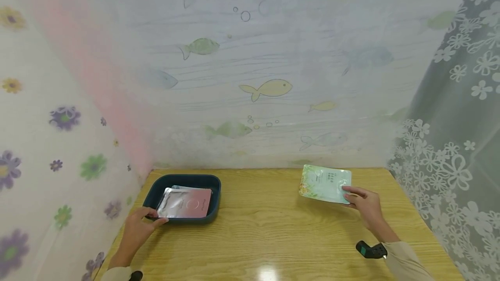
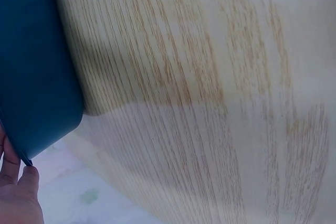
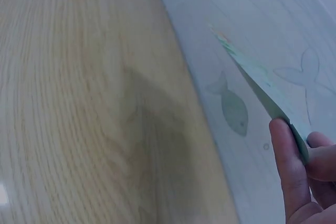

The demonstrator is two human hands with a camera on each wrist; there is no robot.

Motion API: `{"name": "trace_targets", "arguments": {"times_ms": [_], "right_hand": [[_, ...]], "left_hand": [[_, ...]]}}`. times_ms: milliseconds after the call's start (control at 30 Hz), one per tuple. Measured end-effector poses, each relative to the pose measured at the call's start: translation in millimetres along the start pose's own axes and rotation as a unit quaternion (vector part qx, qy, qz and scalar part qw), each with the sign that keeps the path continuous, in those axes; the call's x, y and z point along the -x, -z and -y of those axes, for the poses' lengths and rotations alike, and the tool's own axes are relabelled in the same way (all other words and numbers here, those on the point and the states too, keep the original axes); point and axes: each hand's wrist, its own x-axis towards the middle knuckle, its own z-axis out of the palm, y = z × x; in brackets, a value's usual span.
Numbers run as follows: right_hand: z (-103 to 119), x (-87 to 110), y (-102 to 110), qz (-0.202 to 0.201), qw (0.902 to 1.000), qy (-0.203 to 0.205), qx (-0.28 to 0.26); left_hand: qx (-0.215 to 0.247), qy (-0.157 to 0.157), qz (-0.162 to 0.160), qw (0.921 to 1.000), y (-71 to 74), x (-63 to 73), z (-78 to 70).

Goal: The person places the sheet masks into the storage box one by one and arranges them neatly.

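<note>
At the left of the table, my left hand (image 1: pixel 137 229) pinches the near left rim of a dark teal plastic basin (image 1: pixel 215 211). Inside it lies a pink and silver sachet (image 1: pixel 191 203), overlapping a light blue packet (image 1: pixel 181 187) that is mostly hidden. On the right, my right hand (image 1: pixel 365 205) holds a pale green face mask sachet (image 1: pixel 324 183) by its right edge, thumb on one face and fingers on the other. In the right wrist view the sachet (image 3: pixel 262 90) appears nearly edge-on, raised above the table with its shadow below.
The wood-grain table (image 1: pixel 258 229) ends at the back against a wall covering printed with fish (image 1: pixel 275 88). A flower-printed sheet (image 1: pixel 62 151) hangs along the left side, and a lace curtain (image 1: pixel 461 177) along the right.
</note>
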Motion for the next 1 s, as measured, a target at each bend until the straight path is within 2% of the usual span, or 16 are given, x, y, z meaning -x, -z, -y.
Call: {"name": "trace_targets", "arguments": {"times_ms": [400,767,1000], "right_hand": [[5,1.0,-39,0.052,0.9976,0.022,-0.041],[17,5.1,-77,0.078,0.9959,-0.001,-0.047],[22,5.2,-102,0.086,0.9939,-0.011,-0.068]], "left_hand": [[0.005,-0.003,-0.003,1.0000,0.6,0.4,-0.1],[0.008,0.005,0.002,0.9999,0.1,3.1,0.3],[0.024,-0.008,-0.011,0.9996,0.0,1.9,1.7]]}}
